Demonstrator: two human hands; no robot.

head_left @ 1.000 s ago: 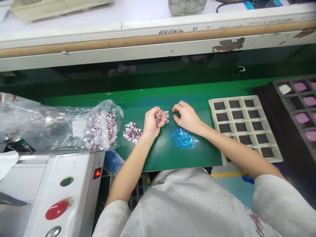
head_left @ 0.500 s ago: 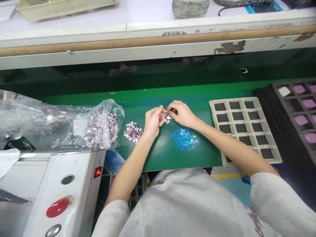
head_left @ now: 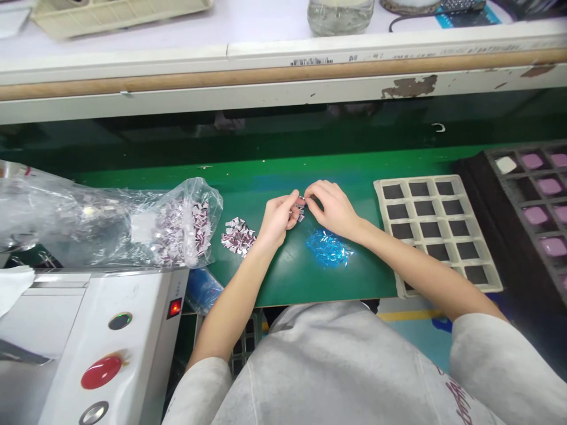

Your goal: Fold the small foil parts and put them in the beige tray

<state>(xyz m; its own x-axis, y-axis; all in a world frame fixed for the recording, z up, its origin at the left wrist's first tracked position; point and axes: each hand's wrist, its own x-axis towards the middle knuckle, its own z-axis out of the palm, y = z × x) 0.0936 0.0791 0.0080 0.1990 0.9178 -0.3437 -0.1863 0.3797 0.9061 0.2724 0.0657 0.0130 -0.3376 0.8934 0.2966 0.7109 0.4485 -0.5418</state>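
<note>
Over the middle of the green tabletop, my left hand (head_left: 277, 219) pinches a small, flat silvery metal piece between thumb and fingers. My right hand (head_left: 333, 208) meets it fingertip to fingertip, thumb and forefinger closed; what they grip is too small to make out. Just beneath the fingertips lie several small silvery pieces (head_left: 301, 213), partly hidden by the hands. A pile of like pieces, silver and purplish-brown (head_left: 239, 237), sits left of my left hand. Below my right hand spreads a heap of thin blue film strips (head_left: 328, 249).
A clear plastic bag (head_left: 181, 227) of the small pieces lies left, behind a white machine (head_left: 146, 319) with a red button. To the right are a cream compartment tray (head_left: 413, 222) under my right forearm and a black tray (head_left: 500, 195) with pink blocks. A shelf (head_left: 261, 65) runs along the back.
My hands have shifted slightly right, and the left fingers now cover more of the small silvery pieces. The right thumb and forefinger have drawn closer to the left fingertips.
</note>
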